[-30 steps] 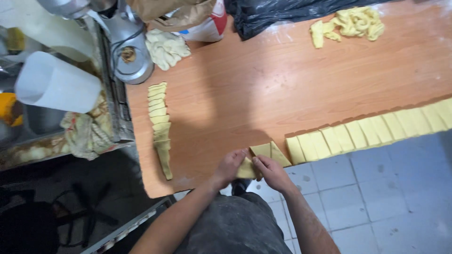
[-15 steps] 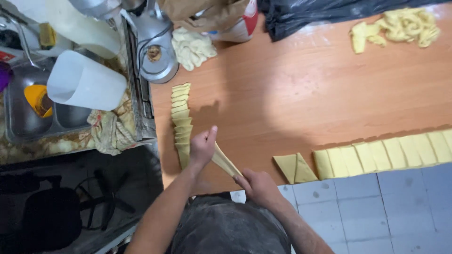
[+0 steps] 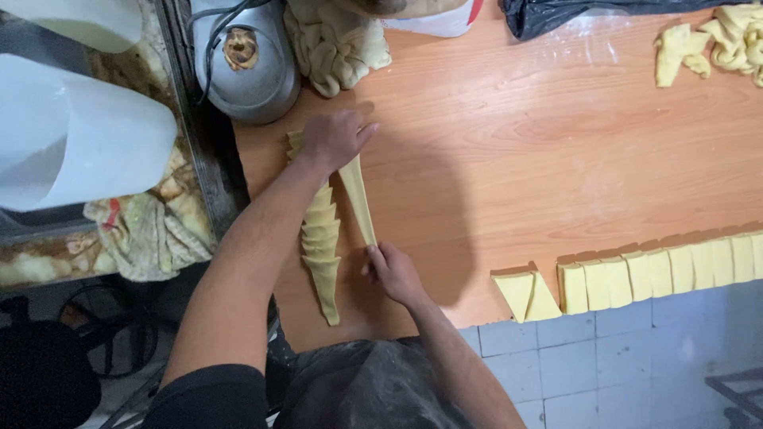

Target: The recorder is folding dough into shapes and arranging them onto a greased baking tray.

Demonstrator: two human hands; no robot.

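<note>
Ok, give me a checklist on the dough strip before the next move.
1. Left hand on wide end of strip: ok.
2. Right hand on narrow end: ok.
3. Strip straight, untorn: ok.
4. Strip clear of laid row: cannot tell; it runs close alongside.
5. Bare table to the strip's right: ok.
6. Cut pieces left at the table edge: ok.

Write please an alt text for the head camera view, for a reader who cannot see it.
A person's left hand and right hand stretch a long yellow dough strip over a wooden table, beside an overlapping row of stretched dough pieces. A line of cut dough triangles lies along the table's near edge.
</note>
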